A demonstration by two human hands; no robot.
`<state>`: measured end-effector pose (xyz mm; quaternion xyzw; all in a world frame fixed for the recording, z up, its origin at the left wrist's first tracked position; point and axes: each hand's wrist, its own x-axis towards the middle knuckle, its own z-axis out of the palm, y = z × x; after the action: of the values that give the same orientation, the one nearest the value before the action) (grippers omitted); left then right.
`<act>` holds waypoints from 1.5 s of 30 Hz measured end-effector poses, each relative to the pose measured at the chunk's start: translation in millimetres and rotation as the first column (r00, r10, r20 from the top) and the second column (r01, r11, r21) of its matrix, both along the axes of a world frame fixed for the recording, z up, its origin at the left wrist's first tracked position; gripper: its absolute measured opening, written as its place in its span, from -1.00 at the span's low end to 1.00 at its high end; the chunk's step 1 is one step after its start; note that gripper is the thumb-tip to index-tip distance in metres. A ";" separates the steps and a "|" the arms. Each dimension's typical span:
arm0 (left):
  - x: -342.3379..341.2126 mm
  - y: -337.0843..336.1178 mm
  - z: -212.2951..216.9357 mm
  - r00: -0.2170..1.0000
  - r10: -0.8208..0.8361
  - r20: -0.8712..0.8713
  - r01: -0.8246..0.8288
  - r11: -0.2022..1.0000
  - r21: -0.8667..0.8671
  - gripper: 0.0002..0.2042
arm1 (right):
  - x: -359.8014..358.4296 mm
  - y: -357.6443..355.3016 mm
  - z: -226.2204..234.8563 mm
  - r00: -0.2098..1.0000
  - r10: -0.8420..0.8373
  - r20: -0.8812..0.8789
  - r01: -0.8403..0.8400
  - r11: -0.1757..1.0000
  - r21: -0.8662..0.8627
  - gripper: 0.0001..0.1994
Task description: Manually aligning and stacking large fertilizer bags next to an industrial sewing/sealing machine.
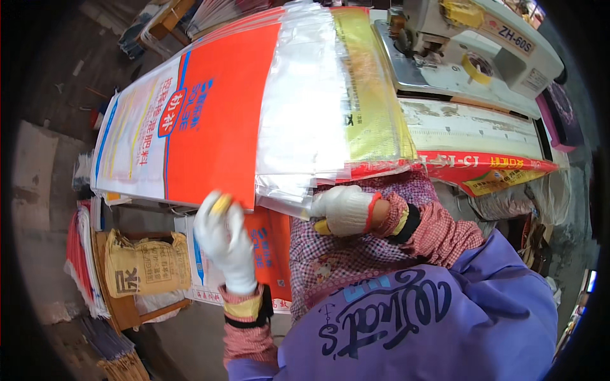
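Observation:
A stack of red and white printed bags [219, 120] lies before me, with clear plastic liner bags [305, 108] overlapping its right side. Farther right lies a stack of yellow-green printed bags [372, 95]. My left hand [225, 238], in a white glove with yellow tape on a finger, is closed with bent fingers at the near edge of the top red and white bag. Gloved too, my right hand [346, 211] pinches the near corner of the clear liners, its yellow-taped thumb below. The left fingertips are partly hidden.
A white industrial sewing machine [470, 44] stands at the far right on a metal plate. Below it runs a worn white table edge [473, 130] with a red printed sheet [489, 166]. Under the stack at left is a wooden frame with a tan sack [146, 263].

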<state>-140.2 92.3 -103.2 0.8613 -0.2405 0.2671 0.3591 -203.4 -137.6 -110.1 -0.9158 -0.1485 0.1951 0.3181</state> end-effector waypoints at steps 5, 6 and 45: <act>54.6 -86.6 25.5 0.971 -0.237 0.037 0.195 0.870 0.452 -0.71 | -12.5 -20.4 20.7 0.995 0.006 0.097 -0.022 0.986 0.163 -0.70; 64.0 -88.7 23.8 0.965 -0.264 -0.005 0.235 0.851 0.469 -0.72 | -14.8 -26.8 26.0 0.992 -0.017 0.125 -0.009 0.978 0.210 -0.70; 152.3 -20.6 148.2 0.740 -0.558 -0.377 0.339 0.792 -0.508 -0.95 | 131.9 -51.0 83.7 0.330 -0.446 0.832 0.511 0.826 0.240 -0.79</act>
<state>12.1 71.8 44.9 0.7196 -0.2809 -0.0225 0.6346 -71.5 -188.7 -26.4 -0.8975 -0.0047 -0.3865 0.2125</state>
